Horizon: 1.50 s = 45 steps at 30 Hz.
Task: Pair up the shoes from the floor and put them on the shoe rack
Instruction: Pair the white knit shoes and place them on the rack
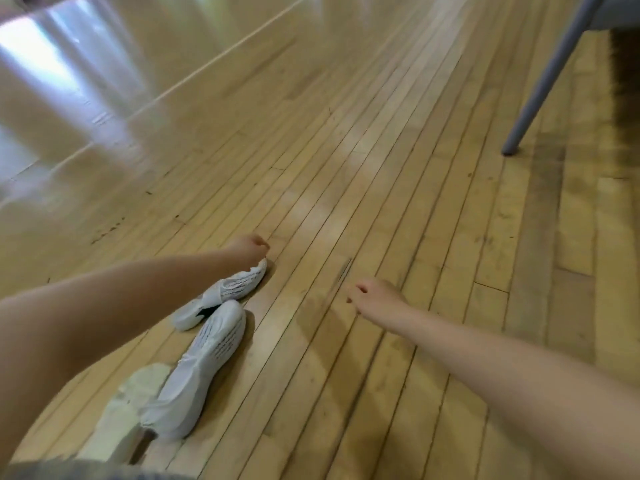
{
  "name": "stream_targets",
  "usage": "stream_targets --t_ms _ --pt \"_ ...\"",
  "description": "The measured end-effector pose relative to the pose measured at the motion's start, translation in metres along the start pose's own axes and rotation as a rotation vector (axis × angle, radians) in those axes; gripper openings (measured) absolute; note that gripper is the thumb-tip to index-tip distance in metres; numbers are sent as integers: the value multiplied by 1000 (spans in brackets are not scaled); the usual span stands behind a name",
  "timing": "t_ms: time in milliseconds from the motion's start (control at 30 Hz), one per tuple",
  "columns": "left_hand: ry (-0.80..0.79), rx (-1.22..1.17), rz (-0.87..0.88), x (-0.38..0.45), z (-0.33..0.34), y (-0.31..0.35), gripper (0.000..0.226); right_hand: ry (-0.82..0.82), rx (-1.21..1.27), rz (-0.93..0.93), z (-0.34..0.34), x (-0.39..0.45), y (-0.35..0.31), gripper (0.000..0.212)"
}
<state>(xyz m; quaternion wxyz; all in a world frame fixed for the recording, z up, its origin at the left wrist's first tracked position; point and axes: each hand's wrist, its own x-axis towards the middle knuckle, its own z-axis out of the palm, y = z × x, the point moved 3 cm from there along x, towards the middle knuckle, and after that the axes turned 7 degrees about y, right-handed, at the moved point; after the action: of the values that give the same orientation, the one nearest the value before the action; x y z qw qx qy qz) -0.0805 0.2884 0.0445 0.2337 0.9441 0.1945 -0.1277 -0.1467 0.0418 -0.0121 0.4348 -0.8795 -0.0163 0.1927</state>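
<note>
- two white sneakers lie on the wooden floor (398, 209): the far sneaker (228, 289) on its side, the near sneaker (197, 368) just short of it, toe almost touching the far one's middle.
- a paler, cream shoe (128, 410) sits against the near sneaker's heel side, closer to the person; the picture is blurred there, so it may be a slipper or a cloth rather than a shoe.
- the left hand (247, 249) is at the far sneaker's toe end, fingers curled in, seemingly pinching the edge of that sneaker; whether it truly has a hold i cannot tell.
- the right hand (375, 296) hangs over bare floor, well to the right of the far sneaker, fingers loosely bent and holding nothing.
- a grey chair leg (540, 88) stands far beyond the far sneaker, up and to the right.
- judged step: gathering the white pair. to do it well, get a firm grip at the collar or heel rather than the soft toe, turn the far sneaker upright, and bring the free right hand across to the near sneaker so both lift together, soles down and toes the same way.
- no shoe rack, box or basket shows here, so nothing can be said of what one holds; the pair will have to be carried out of this view.
</note>
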Motion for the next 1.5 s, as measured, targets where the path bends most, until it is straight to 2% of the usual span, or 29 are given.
stream_targets --t_ms 200,333,433,600,700,767,867,1000,1067,1233,1400,1500 --pt "7 125 8 23 -29 -52 32 -51 -168 34 19 -7 16 51" --pt "-43 93 54 30 -30 -56 35 -72 -164 81 56 0 -17 47" --pt "-50 93 93 39 -23 -68 37 -154 -155 134 97 7 -49 48" --pt "15 140 75 48 -23 -130 40 -332 -224 183 165 19 -86 45" --pt "45 289 -25 43 -28 -184 49 -377 -230 186 201 18 -105 46" --pt "70 337 -52 45 -35 -210 55 -370 -215 212 218 18 -108 52" --pt "153 298 -62 60 -50 -225 50 -357 -214 218 237 22 -101 52" --pt "-44 245 -139 71 -38 -244 39 -251 -216 212 238 35 -100 52" --pt "-34 177 -136 70 -28 -254 37 -224 -200 226 231 47 -101 48" --pt "64 -18 -45 57 -29 -232 36 -167 -78 287 193 74 -92 50" --pt "88 -269 61 33 -17 -153 45 -31 183 395 135 92 -94 55" --pt "62 -326 117 11 9 -105 42 -19 380 495 109 91 -88 62"
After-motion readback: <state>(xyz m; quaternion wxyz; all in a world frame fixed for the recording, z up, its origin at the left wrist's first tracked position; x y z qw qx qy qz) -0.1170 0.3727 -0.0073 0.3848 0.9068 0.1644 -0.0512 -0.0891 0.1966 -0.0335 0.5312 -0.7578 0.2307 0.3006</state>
